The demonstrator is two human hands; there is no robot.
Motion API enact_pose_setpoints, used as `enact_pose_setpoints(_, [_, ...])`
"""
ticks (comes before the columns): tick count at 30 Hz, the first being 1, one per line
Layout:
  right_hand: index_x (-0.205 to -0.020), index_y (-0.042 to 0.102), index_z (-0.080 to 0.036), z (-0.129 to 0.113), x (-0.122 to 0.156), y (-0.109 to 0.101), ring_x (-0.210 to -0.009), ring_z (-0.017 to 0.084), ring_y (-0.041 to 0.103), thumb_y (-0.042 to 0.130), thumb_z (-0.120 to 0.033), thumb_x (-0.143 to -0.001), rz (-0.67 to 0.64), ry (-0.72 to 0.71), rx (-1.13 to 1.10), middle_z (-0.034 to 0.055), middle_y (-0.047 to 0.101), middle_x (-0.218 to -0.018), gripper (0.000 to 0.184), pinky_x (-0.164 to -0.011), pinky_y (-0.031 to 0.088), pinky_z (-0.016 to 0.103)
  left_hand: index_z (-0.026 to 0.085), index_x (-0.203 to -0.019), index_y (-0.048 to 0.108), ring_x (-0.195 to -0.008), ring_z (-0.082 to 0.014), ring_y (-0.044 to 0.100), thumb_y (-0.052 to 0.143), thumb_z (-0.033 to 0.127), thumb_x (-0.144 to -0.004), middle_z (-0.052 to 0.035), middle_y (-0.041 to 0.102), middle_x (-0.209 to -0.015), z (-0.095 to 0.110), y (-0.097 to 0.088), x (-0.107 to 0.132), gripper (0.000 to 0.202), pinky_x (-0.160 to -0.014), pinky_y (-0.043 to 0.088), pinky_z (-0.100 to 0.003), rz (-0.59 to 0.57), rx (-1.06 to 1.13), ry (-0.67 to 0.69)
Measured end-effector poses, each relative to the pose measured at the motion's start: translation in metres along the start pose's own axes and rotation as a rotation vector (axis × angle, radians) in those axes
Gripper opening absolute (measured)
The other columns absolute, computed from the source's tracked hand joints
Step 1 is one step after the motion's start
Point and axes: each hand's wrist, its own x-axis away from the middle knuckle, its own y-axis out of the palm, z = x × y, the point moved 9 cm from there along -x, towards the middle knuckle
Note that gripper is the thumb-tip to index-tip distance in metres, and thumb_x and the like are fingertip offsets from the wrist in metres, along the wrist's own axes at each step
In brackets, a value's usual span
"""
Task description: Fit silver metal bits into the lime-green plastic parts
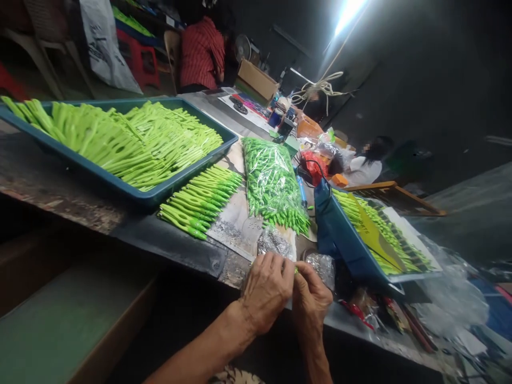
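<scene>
My left hand and my right hand meet at the table's front edge, fingers curled together around a small green part that barely shows between them. Just beyond them lie two small clear bags of tiny metal pieces, the second bag beside my right hand. A neat row of green pens lies to the left. A clear bag full of green parts rests behind the hands.
A large blue tray heaped with green pen barrels fills the left. Another blue tray with pens stands at the right. Two other people sit further along the cluttered table, one in a red shirt. Loose plastic wrap lies at right.
</scene>
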Motion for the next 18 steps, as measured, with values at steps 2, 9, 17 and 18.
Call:
enact_pose_setpoints(2, [-0.083,0.066,-0.017,0.006,0.002,-0.001,-0.055,0.012,0.045,0.064,-0.031,-0.077,-0.002,0.031,-0.032,0.0012,0.055,-0.071,0.016,-0.051,0.036,0.022,0.013,-0.088,0.051,-0.071,-0.0230,0.051,0.042,0.010,-0.083,-0.0074,0.053,-0.078,0.005,0.000,-0.001,0.011,-0.061,0.042,-0.035,0.000,-0.039,0.065])
enact_pose_setpoints(9, [-0.083,0.065,-0.016,0.020,0.006,-0.003,-0.055,0.011,0.043,0.066,-0.030,-0.076,0.009,0.102,-0.096,0.0002,0.053,-0.067,0.016,-0.050,0.035,0.022,0.010,-0.091,0.050,-0.072,-0.0235,0.050,0.048,0.020,-0.083,-0.0087,0.053,-0.078,0.013,0.006,-0.003,0.013,-0.058,0.040,-0.034,-0.056,-0.079,0.208])
enact_pose_setpoints(17, [-0.082,0.065,-0.016,0.020,0.006,-0.002,-0.053,0.009,0.043,0.066,-0.030,-0.076,0.008,0.095,-0.109,-0.0003,0.053,-0.069,0.015,-0.048,0.035,0.020,0.011,-0.089,0.050,-0.070,-0.0219,0.051,0.043,0.012,-0.084,-0.0076,0.053,-0.077,0.012,0.002,-0.002,0.009,-0.057,0.040,-0.033,-0.035,-0.103,0.253])
enact_pose_setpoints(18, [-0.082,0.066,-0.016,0.018,0.006,-0.002,-0.053,0.009,0.043,0.066,-0.030,-0.075,0.009,0.089,-0.104,-0.0003,0.053,-0.068,0.015,-0.048,0.035,0.019,0.012,-0.089,0.050,-0.070,-0.0219,0.051,0.043,0.011,-0.083,-0.0071,0.053,-0.077,0.011,0.003,-0.002,0.009,-0.057,0.040,-0.033,-0.033,-0.104,0.249])
